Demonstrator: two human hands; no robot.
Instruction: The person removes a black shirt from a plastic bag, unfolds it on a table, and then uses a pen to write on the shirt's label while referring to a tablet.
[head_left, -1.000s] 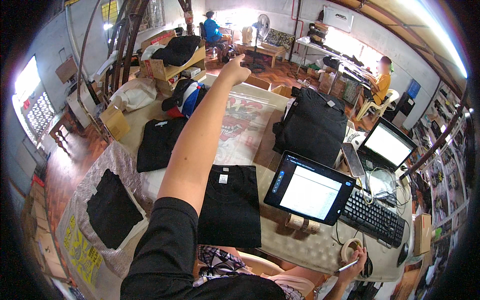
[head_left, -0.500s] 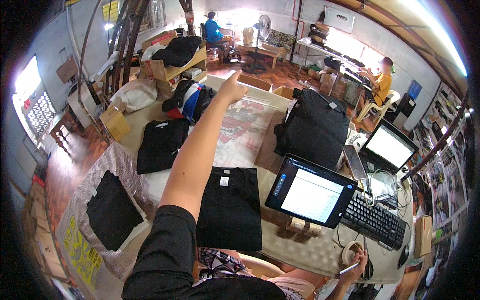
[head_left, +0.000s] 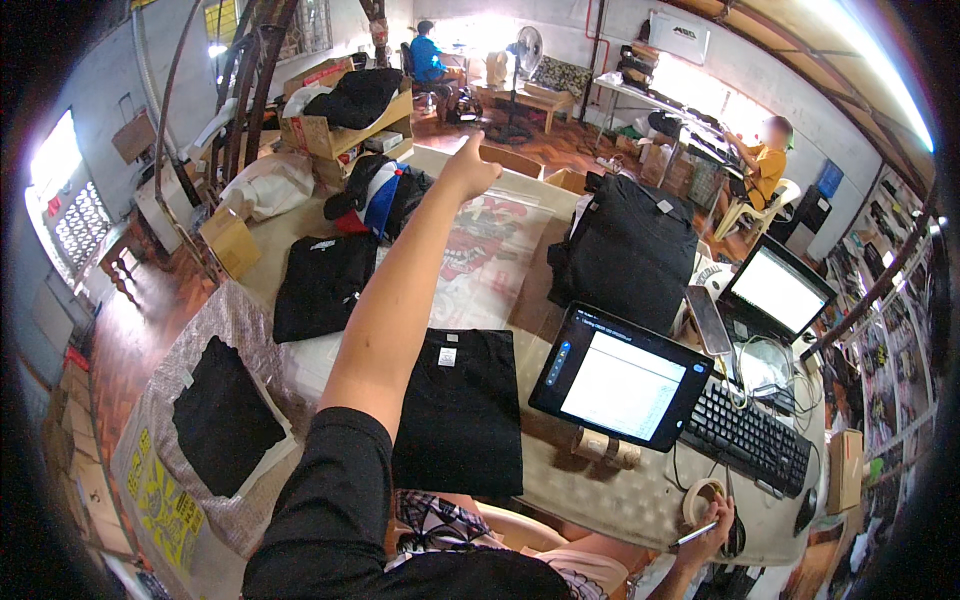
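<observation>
My left arm reaches far across the table. At its end, my left hand (head_left: 474,172) hangs over the table's far side, one finger stretched forward and the thumb apart; it appears to hold nothing. Below it lies a clear plastic bag (head_left: 478,255) with red print. At the near right edge, my right hand (head_left: 714,530) grips a slim white pen (head_left: 695,535) beside a roll of tape (head_left: 703,503). A folded black T-shirt (head_left: 460,420) with a white neck label lies in front of me, partly covered by my left arm.
A tablet (head_left: 630,378) on a stand, a keyboard (head_left: 748,432), a phone (head_left: 708,320) and a laptop (head_left: 778,290) fill the right side. Black shirts (head_left: 627,250) are stacked behind. More black clothing (head_left: 225,415) lies on bubble wrap at left. Two people sit farther back.
My left hand has shifted slightly, and its finger now points more plainly forward. My right hand keeps the pen in nearly the same place.
</observation>
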